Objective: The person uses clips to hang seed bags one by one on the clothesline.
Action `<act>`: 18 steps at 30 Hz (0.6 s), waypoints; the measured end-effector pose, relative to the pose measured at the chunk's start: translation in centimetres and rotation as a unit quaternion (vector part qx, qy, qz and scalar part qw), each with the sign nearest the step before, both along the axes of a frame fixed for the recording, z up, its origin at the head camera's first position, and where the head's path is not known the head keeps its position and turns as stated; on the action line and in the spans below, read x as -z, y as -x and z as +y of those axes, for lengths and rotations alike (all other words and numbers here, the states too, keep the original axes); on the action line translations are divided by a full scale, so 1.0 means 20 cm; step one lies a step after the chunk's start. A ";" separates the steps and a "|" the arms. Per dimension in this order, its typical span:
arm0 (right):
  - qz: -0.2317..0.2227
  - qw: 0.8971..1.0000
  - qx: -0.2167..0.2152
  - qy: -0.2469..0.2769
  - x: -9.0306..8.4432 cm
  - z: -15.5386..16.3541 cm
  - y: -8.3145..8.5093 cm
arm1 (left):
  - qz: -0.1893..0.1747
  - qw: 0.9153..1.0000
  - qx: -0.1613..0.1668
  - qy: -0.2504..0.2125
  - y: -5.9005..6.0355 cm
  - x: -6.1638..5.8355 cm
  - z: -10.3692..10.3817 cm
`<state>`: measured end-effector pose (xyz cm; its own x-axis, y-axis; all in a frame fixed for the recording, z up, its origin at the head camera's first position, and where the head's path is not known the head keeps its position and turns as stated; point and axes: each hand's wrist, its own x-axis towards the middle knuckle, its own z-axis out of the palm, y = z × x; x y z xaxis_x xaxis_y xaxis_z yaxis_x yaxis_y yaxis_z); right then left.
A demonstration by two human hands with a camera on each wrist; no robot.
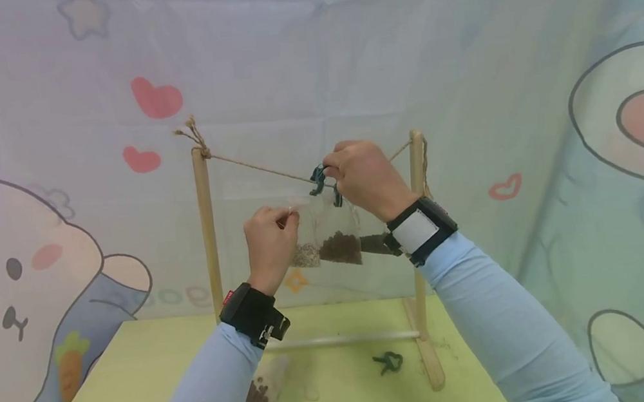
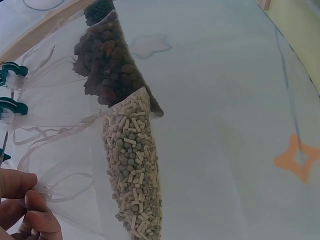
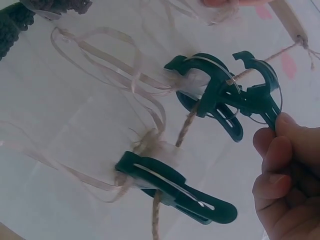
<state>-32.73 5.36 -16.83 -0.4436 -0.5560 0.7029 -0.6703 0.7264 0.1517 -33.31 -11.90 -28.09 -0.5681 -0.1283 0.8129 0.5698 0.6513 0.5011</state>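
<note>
While the left hand (image 1: 270,245) pinches a mesh bag (image 1: 303,228) up at nine o'clock of the hung ones, the right hand (image 1: 362,178) squeezes a green clip (image 1: 318,180) on the string (image 1: 260,167), likely needing the bag's top slipped in next.

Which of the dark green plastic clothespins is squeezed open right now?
The dark green clothespin pinched by the right hand, its jaws spread around the twine line. The other clothespin sits closed on the twine; a third lies on the table.
</note>
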 end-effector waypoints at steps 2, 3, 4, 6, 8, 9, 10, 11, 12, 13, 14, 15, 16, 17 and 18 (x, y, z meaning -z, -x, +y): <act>0.000 1.000 0.003 -0.009 -0.01 0.00 0.00 | 0.000 1.000 0.001 -0.002 0.01 -0.01 0.01; 0.000 1.000 0.004 -0.013 -0.01 0.00 0.00 | 0.001 1.000 0.001 -0.002 0.01 -0.02 0.01; -0.002 1.000 0.004 -0.015 -0.02 0.00 0.00 | 0.001 1.000 0.004 -0.005 0.02 -0.03 0.02; -0.006 1.000 0.004 -0.020 -0.02 -0.01 0.00 | 0.004 1.000 0.010 -0.012 0.02 -0.04 0.03; -0.010 1.000 0.003 -0.023 -0.03 -0.01 0.01 | 0.007 1.000 0.018 -0.017 0.02 -0.06 0.03; -0.013 1.000 0.001 -0.023 -0.03 -0.01 0.01 | 0.008 1.000 0.022 -0.019 0.02 -0.07 0.03; -0.019 1.000 -0.001 -0.022 -0.04 -0.01 0.01 | 0.007 0.999 0.029 -0.023 0.02 -0.07 0.04; -0.026 0.999 -0.005 -0.020 -0.04 -0.02 0.02 | 0.007 0.999 0.036 -0.025 0.02 -0.08 0.04; -0.034 0.999 -0.007 -0.018 -0.04 -0.02 0.02 | 0.006 0.999 0.043 -0.028 0.02 -0.08 0.04; -0.040 0.999 -0.011 -0.014 -0.04 -0.02 0.02 | 0.005 0.998 0.048 -0.030 0.02 -0.09 0.04; -0.048 0.999 -0.015 -0.011 -0.04 -0.03 0.03 | 0.003 0.998 0.056 -0.035 0.01 -0.09 0.04; -0.056 0.998 -0.018 -0.009 -0.04 -0.03 0.03 | 0.001 0.997 0.062 -0.038 0.02 -0.10 0.03; -0.062 0.998 -0.020 -0.009 -0.04 -0.03 0.03 | -0.003 0.997 0.069 -0.041 0.02 -0.10 0.03; -0.067 0.997 -0.022 -0.011 -0.04 -0.04 0.04 | -0.006 0.996 0.076 -0.042 0.02 -0.10 0.03; -0.071 0.997 -0.023 -0.014 -0.04 -0.04 0.04 | -0.011 0.995 0.084 -0.045 0.02 -0.10 0.03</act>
<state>-33.47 4.60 -16.08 -0.5112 -0.5961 0.6192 -0.7189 0.6914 0.0720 -33.68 -11.30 -26.04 -0.6052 -0.1014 0.7896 0.6550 0.5003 0.5663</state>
